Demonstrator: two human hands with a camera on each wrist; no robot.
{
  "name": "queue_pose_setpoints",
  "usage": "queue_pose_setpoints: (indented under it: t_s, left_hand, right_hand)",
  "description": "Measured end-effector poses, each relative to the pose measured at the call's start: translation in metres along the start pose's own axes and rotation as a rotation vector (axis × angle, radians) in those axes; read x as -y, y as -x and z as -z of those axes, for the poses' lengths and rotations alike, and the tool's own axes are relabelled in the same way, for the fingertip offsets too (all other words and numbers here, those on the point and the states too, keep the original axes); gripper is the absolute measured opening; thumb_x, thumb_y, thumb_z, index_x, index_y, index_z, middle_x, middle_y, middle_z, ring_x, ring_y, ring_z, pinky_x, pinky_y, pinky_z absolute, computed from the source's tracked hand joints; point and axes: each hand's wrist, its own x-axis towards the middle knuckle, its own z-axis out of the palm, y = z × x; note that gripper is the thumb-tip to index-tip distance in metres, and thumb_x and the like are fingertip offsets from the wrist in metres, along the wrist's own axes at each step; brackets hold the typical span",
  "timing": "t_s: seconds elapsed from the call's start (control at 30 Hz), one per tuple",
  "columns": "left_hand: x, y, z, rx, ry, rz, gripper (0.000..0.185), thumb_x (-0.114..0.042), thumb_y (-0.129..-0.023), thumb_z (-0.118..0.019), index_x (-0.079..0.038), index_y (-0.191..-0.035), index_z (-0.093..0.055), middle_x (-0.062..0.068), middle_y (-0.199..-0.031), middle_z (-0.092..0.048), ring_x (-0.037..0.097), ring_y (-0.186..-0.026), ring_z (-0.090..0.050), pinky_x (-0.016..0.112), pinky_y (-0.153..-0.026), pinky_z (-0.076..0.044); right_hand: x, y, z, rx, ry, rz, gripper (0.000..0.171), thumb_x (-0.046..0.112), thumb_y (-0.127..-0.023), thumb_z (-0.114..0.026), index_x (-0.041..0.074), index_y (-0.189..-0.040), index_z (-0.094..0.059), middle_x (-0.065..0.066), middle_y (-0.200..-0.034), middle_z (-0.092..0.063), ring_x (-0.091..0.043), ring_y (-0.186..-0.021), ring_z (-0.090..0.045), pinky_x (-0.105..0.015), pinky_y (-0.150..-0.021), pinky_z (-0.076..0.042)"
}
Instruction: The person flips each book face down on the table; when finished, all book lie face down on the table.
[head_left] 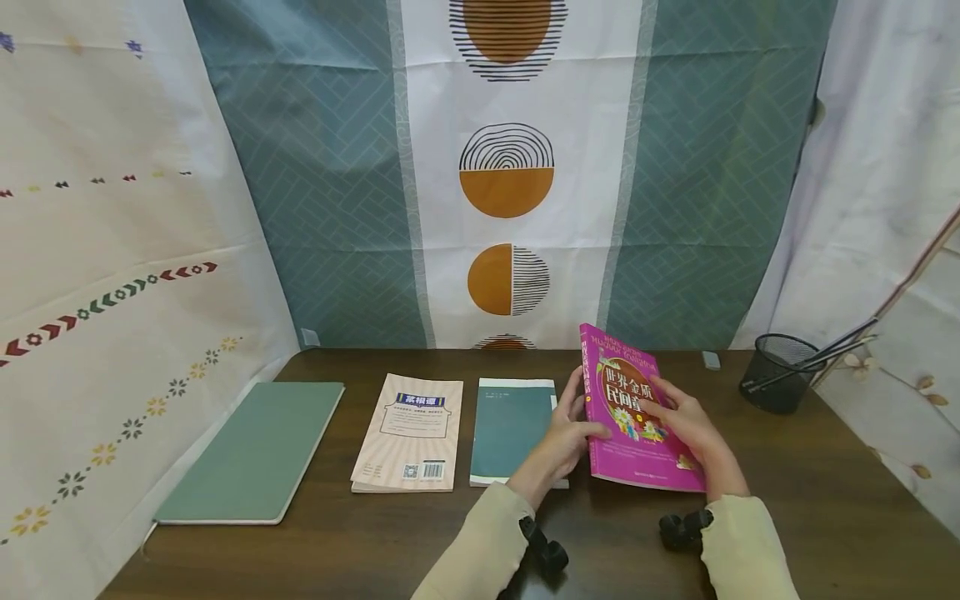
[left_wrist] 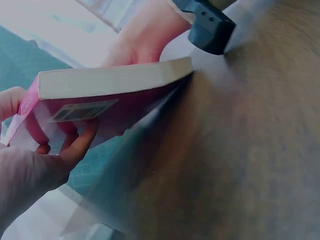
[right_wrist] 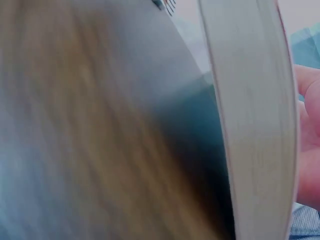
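Observation:
A thick pink book (head_left: 618, 462) with Chinese lettering stands tilted above the right part of the table, front cover toward the head camera. My left hand (head_left: 558, 442) grips it by the spine side, thumb on the front cover. In the left wrist view, fingers of that hand (left_wrist: 35, 172) spread under the back cover near a barcode. My right hand (head_left: 693, 429) rests on the front cover from the right, fingers laid across it. The right wrist view shows the page edges (right_wrist: 257, 130) close up, with part of the right hand (right_wrist: 311, 140) beyond them.
Left of the pink book, a teal book (head_left: 512, 425), a beige book (head_left: 405, 442) and a large green notebook (head_left: 251, 454) lie on the brown table (head_left: 360, 550). A black mesh pen holder (head_left: 776, 383) stands at the back right, near a small grey object (head_left: 711, 360).

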Motion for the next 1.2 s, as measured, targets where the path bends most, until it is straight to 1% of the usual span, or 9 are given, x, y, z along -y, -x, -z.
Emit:
queue_pose_setpoints:
  t_s: [0.1,0.17,0.23,0.43,0.57,0.73,0.87,1.0,1.2]
  left_hand:
    - [-0.007,0.0,-0.001,-0.007,-0.018,-0.013,0.101,0.016,-0.076,-0.057,-0.036,-0.155,-0.021,0.012,-0.149,-0.041,0.03,-0.12,-0.058,0.048,-0.093,-0.053]
    - [-0.011,0.0,-0.002,-0.005,-0.024,-0.022,0.102,0.016,-0.075,-0.057,-0.036,-0.155,-0.021,0.012,-0.15,-0.04,0.03,-0.121,-0.058,0.047,-0.094,-0.053]
    - [-0.016,0.001,-0.003,0.002,-0.029,-0.034,0.101,0.015,-0.076,-0.057,-0.036,-0.155,-0.022,0.011,-0.151,-0.04,0.029,-0.122,-0.056,0.047,-0.095,-0.053]
    - [-0.025,0.004,-0.004,0.018,-0.052,-0.072,0.097,0.013,-0.078,-0.058,-0.038,-0.153,-0.025,0.007,-0.151,-0.043,0.023,-0.122,-0.057,0.043,-0.094,-0.055]
    - [-0.028,0.007,-0.004,0.027,-0.071,-0.078,0.095,0.013,-0.077,-0.058,-0.041,-0.15,-0.028,0.006,-0.15,-0.045,0.02,-0.117,-0.058,0.039,-0.091,-0.056]
    - [-0.031,0.01,-0.007,0.067,-0.118,-0.108,0.095,0.012,-0.075,-0.058,-0.038,-0.151,-0.03,0.006,-0.151,-0.043,0.017,-0.115,-0.054,0.033,-0.09,-0.055]
    - [-0.033,0.012,-0.015,0.114,-0.193,-0.143,0.094,0.01,-0.076,-0.061,-0.037,-0.151,-0.03,0.006,-0.152,-0.041,0.016,-0.114,-0.051,0.033,-0.092,-0.053]
    - [-0.034,0.015,-0.024,0.122,-0.266,-0.19,0.093,0.008,-0.077,-0.062,-0.039,-0.151,-0.03,0.008,-0.149,-0.043,0.012,-0.111,-0.051,0.033,-0.093,-0.053]
    - [-0.037,0.021,-0.034,0.099,-0.327,-0.259,0.094,0.008,-0.076,-0.064,-0.037,-0.151,-0.03,0.007,-0.137,-0.048,0.008,-0.106,-0.05,0.026,-0.085,-0.056]
  right_hand:
    - [0.009,0.0,-0.004,0.014,0.009,0.04,0.081,0.045,-0.098,-0.051,0.015,-0.157,-0.004,-0.025,-0.162,0.009,-0.05,-0.146,-0.012,-0.056,-0.112,-0.036]
    - [0.014,0.0,-0.007,0.022,0.013,0.063,0.081,0.044,-0.099,-0.049,0.017,-0.157,0.0,-0.022,-0.161,0.018,-0.052,-0.147,0.0,-0.062,-0.116,-0.025]
    - [0.018,0.0,-0.008,0.021,0.012,0.083,0.08,0.044,-0.1,-0.047,0.019,-0.157,0.003,-0.019,-0.16,0.024,-0.052,-0.146,0.008,-0.065,-0.116,-0.019]
    - [0.032,0.003,-0.016,-0.009,0.007,0.143,0.08,0.044,-0.1,-0.048,0.02,-0.156,0.004,-0.009,-0.163,0.02,-0.045,-0.148,0.017,-0.069,-0.116,-0.008]
    - [0.042,0.007,-0.023,-0.026,-0.022,0.173,0.079,0.045,-0.099,-0.051,0.025,-0.156,0.0,-0.004,-0.164,0.015,-0.037,-0.148,0.022,-0.07,-0.115,-0.001]
    - [0.056,0.016,-0.026,-0.057,-0.032,0.253,0.075,0.044,-0.099,-0.051,0.033,-0.156,-0.004,-0.001,-0.165,0.013,-0.036,-0.15,0.016,-0.071,-0.115,-0.004]
    - [0.071,0.029,-0.027,-0.103,-0.022,0.353,0.072,0.04,-0.099,-0.052,0.035,-0.156,-0.007,-0.001,-0.166,0.007,-0.04,-0.151,0.006,-0.073,-0.112,-0.012]
    - [0.087,0.041,-0.029,-0.14,0.004,0.442,0.076,0.033,-0.097,-0.056,0.037,-0.156,-0.008,0.0,-0.167,0.002,-0.042,-0.152,-0.001,-0.075,-0.108,-0.019]
    - [0.099,0.048,-0.037,-0.178,0.001,0.444,0.085,0.031,-0.092,-0.063,0.042,-0.154,-0.006,-0.004,-0.167,-0.005,-0.045,-0.15,-0.011,-0.072,-0.108,-0.025]
